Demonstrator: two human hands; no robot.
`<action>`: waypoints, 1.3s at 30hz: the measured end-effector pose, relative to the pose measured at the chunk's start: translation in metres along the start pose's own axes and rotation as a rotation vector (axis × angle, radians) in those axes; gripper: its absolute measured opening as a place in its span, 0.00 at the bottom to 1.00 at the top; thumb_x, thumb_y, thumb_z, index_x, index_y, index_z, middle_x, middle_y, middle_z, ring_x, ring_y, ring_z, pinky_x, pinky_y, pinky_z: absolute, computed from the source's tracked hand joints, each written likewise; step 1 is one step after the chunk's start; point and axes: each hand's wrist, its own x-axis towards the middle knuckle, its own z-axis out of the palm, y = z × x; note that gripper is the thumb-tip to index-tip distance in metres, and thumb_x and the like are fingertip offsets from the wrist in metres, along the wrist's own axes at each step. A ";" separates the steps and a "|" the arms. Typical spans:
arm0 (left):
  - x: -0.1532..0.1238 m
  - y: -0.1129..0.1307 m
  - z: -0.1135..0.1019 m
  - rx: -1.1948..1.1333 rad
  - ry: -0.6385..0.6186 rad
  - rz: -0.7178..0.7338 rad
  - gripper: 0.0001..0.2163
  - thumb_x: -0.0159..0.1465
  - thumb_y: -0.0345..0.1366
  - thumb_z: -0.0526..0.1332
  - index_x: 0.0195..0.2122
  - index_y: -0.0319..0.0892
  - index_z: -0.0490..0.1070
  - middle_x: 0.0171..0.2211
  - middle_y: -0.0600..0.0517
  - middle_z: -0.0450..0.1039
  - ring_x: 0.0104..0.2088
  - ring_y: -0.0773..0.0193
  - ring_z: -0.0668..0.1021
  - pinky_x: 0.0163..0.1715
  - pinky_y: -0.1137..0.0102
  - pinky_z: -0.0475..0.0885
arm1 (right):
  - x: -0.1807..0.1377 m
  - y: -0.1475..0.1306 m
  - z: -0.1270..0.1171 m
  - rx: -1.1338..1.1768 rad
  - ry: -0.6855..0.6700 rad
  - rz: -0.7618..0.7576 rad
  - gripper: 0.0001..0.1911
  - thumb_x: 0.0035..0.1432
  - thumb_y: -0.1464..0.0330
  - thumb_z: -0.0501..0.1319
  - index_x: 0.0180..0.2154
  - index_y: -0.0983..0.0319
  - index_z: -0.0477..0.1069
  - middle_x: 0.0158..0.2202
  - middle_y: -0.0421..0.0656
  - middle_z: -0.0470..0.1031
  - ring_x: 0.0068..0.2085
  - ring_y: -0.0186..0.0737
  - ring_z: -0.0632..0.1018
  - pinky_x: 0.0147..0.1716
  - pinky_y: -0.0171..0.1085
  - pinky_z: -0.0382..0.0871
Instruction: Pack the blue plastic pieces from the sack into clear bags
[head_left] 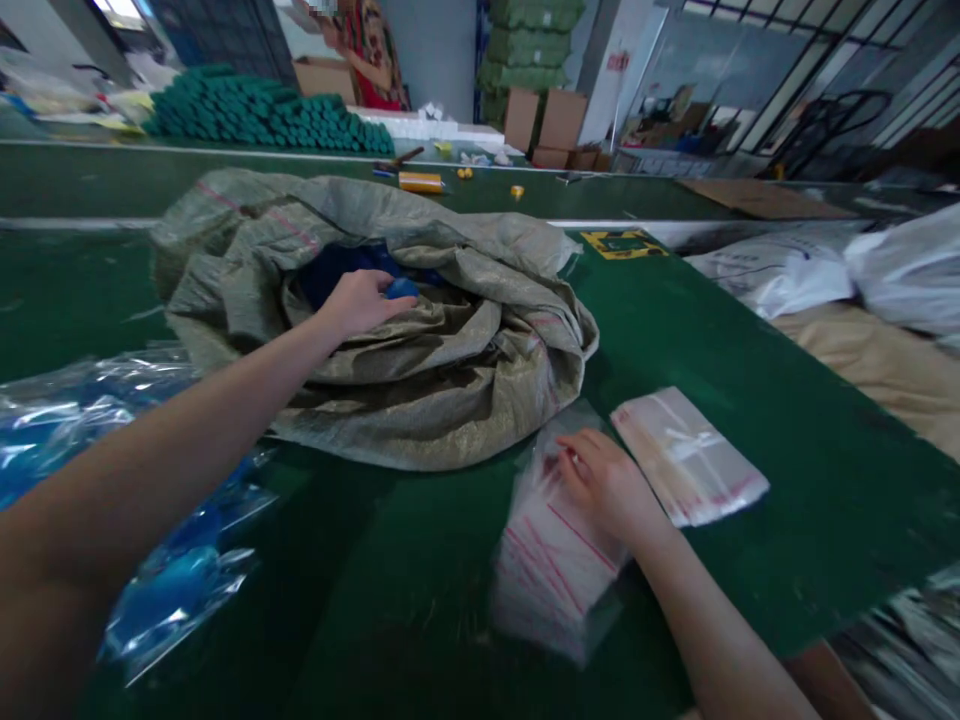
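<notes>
My left hand [366,303] reaches to the mouth of a large grey-beige woven sack [420,430], its fingers closed around a small rounded blue object [401,288] whose kind I cannot make out. Darker blue material [330,268] shows inside the sack. On the right, my right hand [604,482] has its fingers curled and pinched on loose clear plastic bags [551,570] with red lines. Just beyond that hand lies a neat bundle of flat clear bags [686,455], tied with a white band.
Filled clear bags of blue items [176,590] lie at left on the green table [390,600]. Behind are a pile of green rolls [262,115], an orange cylinder [421,182] and a person [367,60]. White sacks [780,265] stand beyond the right edge.
</notes>
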 end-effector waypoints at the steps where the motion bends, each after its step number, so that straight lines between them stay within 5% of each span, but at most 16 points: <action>1: -0.029 0.015 -0.006 -0.036 -0.054 0.087 0.21 0.58 0.53 0.61 0.39 0.40 0.78 0.36 0.48 0.78 0.37 0.56 0.78 0.39 0.66 0.70 | 0.000 0.000 -0.002 0.006 -0.006 0.009 0.10 0.64 0.70 0.55 0.43 0.65 0.74 0.39 0.50 0.76 0.41 0.46 0.77 0.42 0.43 0.74; 6: -0.174 0.062 -0.011 -0.136 -0.484 0.410 0.24 0.58 0.57 0.60 0.43 0.43 0.76 0.37 0.50 0.79 0.35 0.59 0.79 0.35 0.68 0.71 | -0.006 -0.001 -0.021 -0.019 -0.014 0.061 0.11 0.64 0.70 0.56 0.42 0.65 0.76 0.42 0.51 0.78 0.44 0.46 0.78 0.47 0.43 0.72; 10: -0.229 0.068 0.009 -0.041 -0.475 0.422 0.22 0.60 0.52 0.60 0.48 0.42 0.73 0.42 0.45 0.79 0.40 0.54 0.80 0.40 0.66 0.73 | -0.028 -0.001 -0.028 -0.128 -0.161 0.064 0.13 0.64 0.64 0.58 0.37 0.65 0.78 0.41 0.53 0.79 0.44 0.49 0.79 0.48 0.46 0.71; 14: -0.234 0.063 0.020 0.055 -0.338 0.326 0.22 0.60 0.47 0.61 0.53 0.42 0.70 0.49 0.43 0.77 0.46 0.49 0.79 0.46 0.61 0.72 | -0.056 0.004 -0.016 -0.151 -0.155 0.006 0.12 0.61 0.64 0.62 0.37 0.66 0.79 0.44 0.54 0.79 0.47 0.51 0.78 0.53 0.48 0.69; 18: -0.232 0.059 0.023 -0.015 -0.336 0.314 0.23 0.60 0.48 0.62 0.53 0.43 0.70 0.49 0.43 0.77 0.48 0.50 0.79 0.50 0.61 0.71 | -0.071 0.010 -0.008 -0.091 -0.004 0.015 0.10 0.61 0.70 0.58 0.38 0.66 0.79 0.44 0.53 0.80 0.48 0.47 0.78 0.54 0.46 0.69; 23: -0.235 0.058 0.025 -0.043 -0.311 0.292 0.23 0.60 0.47 0.63 0.55 0.44 0.70 0.50 0.43 0.77 0.48 0.50 0.78 0.51 0.61 0.71 | -0.073 0.001 -0.016 -0.153 0.012 0.027 0.10 0.61 0.73 0.55 0.33 0.66 0.76 0.37 0.51 0.79 0.41 0.44 0.77 0.48 0.43 0.70; 28: -0.238 0.056 0.026 0.035 -0.237 0.269 0.21 0.62 0.45 0.60 0.55 0.44 0.70 0.51 0.42 0.75 0.48 0.47 0.78 0.48 0.58 0.72 | -0.065 -0.023 -0.033 -0.173 0.298 0.076 0.11 0.62 0.70 0.53 0.36 0.67 0.73 0.36 0.54 0.77 0.41 0.47 0.76 0.45 0.45 0.70; 32: -0.238 0.057 0.020 0.052 -0.215 0.250 0.25 0.60 0.47 0.62 0.57 0.43 0.68 0.53 0.41 0.74 0.49 0.46 0.77 0.48 0.58 0.71 | -0.042 -0.052 -0.048 0.247 0.376 0.263 0.11 0.61 0.63 0.55 0.34 0.62 0.71 0.34 0.50 0.78 0.36 0.46 0.78 0.40 0.44 0.72; 36: -0.234 0.066 0.002 -0.171 -0.111 0.210 0.25 0.63 0.56 0.55 0.49 0.41 0.73 0.47 0.42 0.77 0.46 0.50 0.78 0.47 0.61 0.71 | -0.010 -0.082 -0.051 0.958 0.202 0.446 0.08 0.57 0.62 0.55 0.30 0.59 0.67 0.33 0.45 0.79 0.32 0.44 0.80 0.34 0.43 0.75; 39: -0.229 0.069 -0.012 -0.468 -0.100 0.168 0.22 0.69 0.47 0.44 0.45 0.41 0.74 0.36 0.49 0.79 0.38 0.59 0.79 0.41 0.67 0.71 | 0.014 -0.098 -0.046 1.209 0.110 0.470 0.05 0.53 0.64 0.57 0.29 0.58 0.65 0.31 0.42 0.80 0.31 0.44 0.80 0.31 0.42 0.75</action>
